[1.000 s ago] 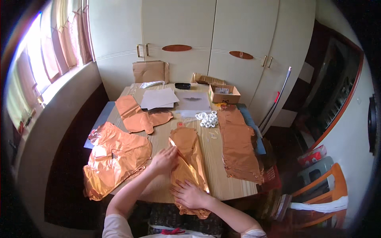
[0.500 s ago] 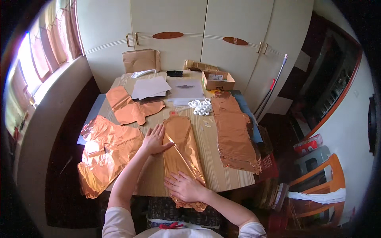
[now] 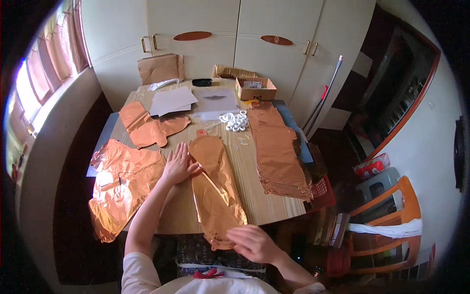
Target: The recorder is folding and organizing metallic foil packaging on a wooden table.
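A flat copper-coloured foil balloon (image 3: 215,183), folded lengthwise, lies in front of me, its lower end reaching over the table's near edge. My left hand (image 3: 177,165) rests with fingers stretched out on the wood along the balloon's upper left side, its thumb by the foil. At the lower right corner of the balloon is my right hand (image 3: 253,242), its fingers extended and touching or just above the foil; which of the two I cannot tell. Neither hand grips anything that I can see.
Crumpled copper foil (image 3: 125,183) lies on the left, a flat foil piece (image 3: 152,128) behind it, and a foil stack (image 3: 276,152) on the right. White rolls (image 3: 235,120), white sheets (image 3: 172,101) and a cardboard box (image 3: 255,89) stand farther back. An orange chair (image 3: 409,210) is at right.
My right hand has slid off the balloon's lower middle to its lower right corner. My left hand stays near the upper left edge. The whole view has shifted slightly.
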The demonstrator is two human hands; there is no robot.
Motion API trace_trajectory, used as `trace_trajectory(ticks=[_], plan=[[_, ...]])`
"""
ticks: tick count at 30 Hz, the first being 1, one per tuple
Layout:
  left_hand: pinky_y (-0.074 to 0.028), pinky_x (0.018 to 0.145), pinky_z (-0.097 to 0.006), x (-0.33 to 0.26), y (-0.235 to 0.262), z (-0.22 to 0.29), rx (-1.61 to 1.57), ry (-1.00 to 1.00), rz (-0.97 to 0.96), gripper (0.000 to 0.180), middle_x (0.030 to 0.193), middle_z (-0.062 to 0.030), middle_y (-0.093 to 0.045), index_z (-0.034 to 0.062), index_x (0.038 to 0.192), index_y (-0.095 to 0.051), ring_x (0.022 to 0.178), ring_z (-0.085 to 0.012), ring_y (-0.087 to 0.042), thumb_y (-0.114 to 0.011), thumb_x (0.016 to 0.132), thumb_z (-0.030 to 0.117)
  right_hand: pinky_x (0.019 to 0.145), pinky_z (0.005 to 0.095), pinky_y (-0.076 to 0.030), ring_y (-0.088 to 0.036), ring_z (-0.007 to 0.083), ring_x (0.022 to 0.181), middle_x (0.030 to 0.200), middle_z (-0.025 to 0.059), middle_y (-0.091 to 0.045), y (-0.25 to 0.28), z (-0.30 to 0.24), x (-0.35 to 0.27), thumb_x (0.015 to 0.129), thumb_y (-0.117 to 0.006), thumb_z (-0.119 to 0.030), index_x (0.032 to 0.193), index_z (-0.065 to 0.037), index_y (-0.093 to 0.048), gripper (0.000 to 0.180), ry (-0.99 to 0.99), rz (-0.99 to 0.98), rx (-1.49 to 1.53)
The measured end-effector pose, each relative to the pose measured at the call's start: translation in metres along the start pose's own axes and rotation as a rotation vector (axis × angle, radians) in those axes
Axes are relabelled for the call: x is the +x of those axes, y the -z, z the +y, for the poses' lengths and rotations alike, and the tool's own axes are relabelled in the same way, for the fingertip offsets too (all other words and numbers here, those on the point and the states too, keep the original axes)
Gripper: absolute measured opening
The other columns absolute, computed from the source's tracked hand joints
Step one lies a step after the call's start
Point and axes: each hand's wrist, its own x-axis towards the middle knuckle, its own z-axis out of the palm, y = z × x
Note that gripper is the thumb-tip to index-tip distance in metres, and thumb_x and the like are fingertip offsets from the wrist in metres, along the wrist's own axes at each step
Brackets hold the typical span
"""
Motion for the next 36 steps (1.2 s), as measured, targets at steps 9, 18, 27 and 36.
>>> trace_trajectory(ticks=[9,18,27,36], plan=[[-0.018,0.116,-0.048,-0.078,0.015,0.065,-0.069,-0.308,-0.086,0.091,0.153,-0.0268,-0.022,-0.0013,0.147,-0.025,0.144,-0.0402,-0.017,-0.052,0.087,0.061,0.073,0.0266,-0.051,-0.064,0.0141,0.084,0.094,0.0043,-0.066,-0.039,0.03,-0.081,0.096,-0.056,-0.022,0.115,-0.001,-0.058,0.028,-1.027,0.362,0.945],[-0.02,0.113,-0.053,-0.083,0.008,0.064,0.056,-0.401,-0.029,0.084,0.152,-0.0194,-0.029,0.0161,0.148,-0.035,0.141,-0.0434,-0.022,-0.047,0.084,0.07,0.069,0.0296,-0.054,-0.065,0.0139,0.079,0.091,0.0062,-0.068,-0.06,0.038,-0.063,0.098,-0.052,-0.031,0.101,0.0,-0.066,0.033,-1.139,0.325,1.118],[-0.019,0.114,-0.054,-0.083,0.013,0.066,0.072,-0.402,-0.027,0.085,0.152,-0.0192,-0.029,0.0166,0.148,-0.034,0.14,-0.0492,-0.019,-0.045,0.084,0.072,0.057,0.0222,-0.039,-0.047,0.0032,0.066,0.071,-0.0041,-0.057,-0.067,0.039,-0.063,0.095,-0.058,-0.017,0.085,0.005,-0.065,0.025,-0.961,0.405,0.8],[-0.014,0.115,-0.055,-0.082,0.008,0.063,0.063,-0.394,-0.06,0.088,0.154,-0.019,-0.025,0.0148,0.149,-0.031,0.142,-0.0476,-0.015,-0.045,0.084,0.073,0.052,0.0221,-0.031,-0.04,0.0018,0.061,0.064,-0.0075,-0.049,-0.056,0.027,-0.056,0.094,-0.059,-0.012,0.074,0.001,-0.062,0.024,-0.909,0.406,0.738]])
